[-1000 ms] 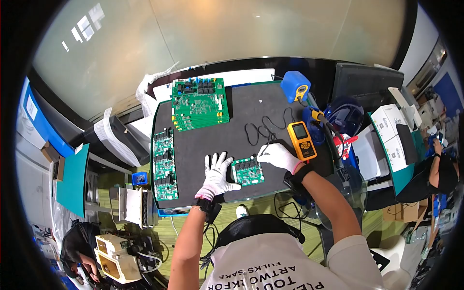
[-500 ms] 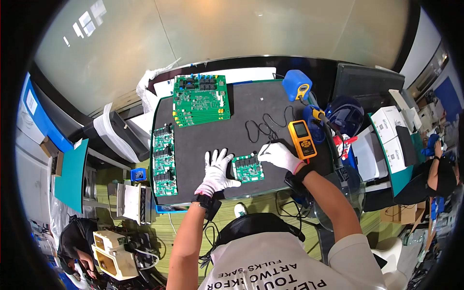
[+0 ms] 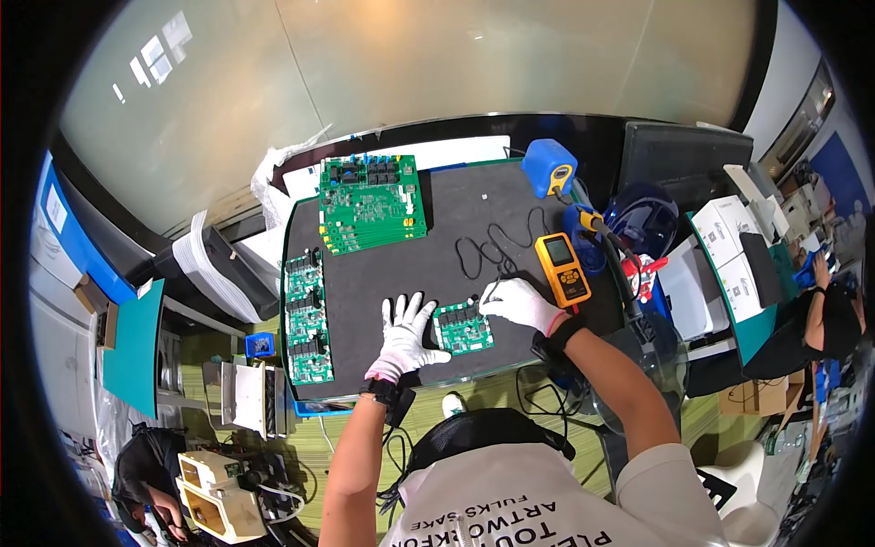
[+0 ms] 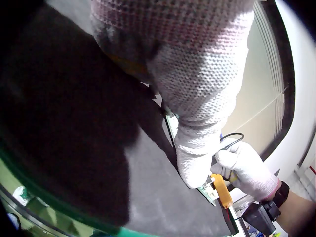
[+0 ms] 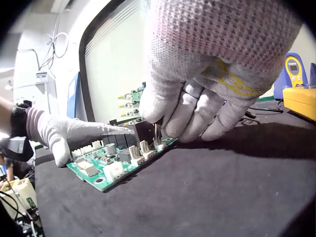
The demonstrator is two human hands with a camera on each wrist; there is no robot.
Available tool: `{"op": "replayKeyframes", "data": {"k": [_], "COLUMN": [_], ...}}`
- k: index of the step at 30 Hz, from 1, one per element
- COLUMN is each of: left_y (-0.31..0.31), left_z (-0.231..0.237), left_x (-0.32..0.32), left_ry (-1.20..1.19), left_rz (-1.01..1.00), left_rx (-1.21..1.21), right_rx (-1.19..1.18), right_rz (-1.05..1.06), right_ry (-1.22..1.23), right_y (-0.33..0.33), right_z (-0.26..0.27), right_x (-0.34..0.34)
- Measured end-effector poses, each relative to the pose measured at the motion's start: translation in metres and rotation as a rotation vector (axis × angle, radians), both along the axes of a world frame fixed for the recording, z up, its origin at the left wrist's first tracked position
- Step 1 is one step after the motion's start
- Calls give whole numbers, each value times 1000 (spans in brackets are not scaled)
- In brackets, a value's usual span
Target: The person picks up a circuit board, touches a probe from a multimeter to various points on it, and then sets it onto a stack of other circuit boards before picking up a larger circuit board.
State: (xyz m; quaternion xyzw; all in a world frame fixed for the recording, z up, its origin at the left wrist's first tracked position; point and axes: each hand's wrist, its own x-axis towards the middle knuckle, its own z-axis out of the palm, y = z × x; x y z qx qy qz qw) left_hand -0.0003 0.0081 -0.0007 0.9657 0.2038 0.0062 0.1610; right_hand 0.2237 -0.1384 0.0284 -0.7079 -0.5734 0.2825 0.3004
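A small green circuit board [image 3: 463, 328] with black blocks and white connectors lies on the dark mat. My gloved left hand [image 3: 406, 337] rests on the mat at its left, fingers spread; in the left wrist view the thumb [image 4: 194, 165] reaches the board's edge. At the board's far right corner, my gloved right hand [image 3: 518, 303] pinches a slim metal-tipped piece [image 5: 157, 132] over a white connector. Its upper part is hidden by the fingers, and I cannot tell its kind. A thin black cable [image 4: 236, 134] loops by this hand in the left wrist view.
A yellow handheld meter [image 3: 563, 270] lies right of my right hand, with black leads [image 3: 492, 244] across the mat. Larger green boards [image 3: 372, 205] are stacked at the back left; small boards [image 3: 308, 314] line the left edge. A blue soldering station [image 3: 549, 167] stands back right.
The head view has shifted slightly. Both hands keep nearly the same places at the board, the right still pinching at its far right corner.
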Motion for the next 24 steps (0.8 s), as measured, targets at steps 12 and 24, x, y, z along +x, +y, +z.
{"op": "replayKeyframes", "data": {"k": [12,24], "left_y": [-1,2], "left_z": [4,1], "left_x": [2,2], "left_ry": [34,40], "left_rz": [8,-1], "left_rx": [-14,-30], "right_rx": [55,3], "right_rz": [-4,-59], "right_ry": [-11,-19], "right_y": [-1,-1], "right_z": [-3,0], "right_x": [-1,-3]}}
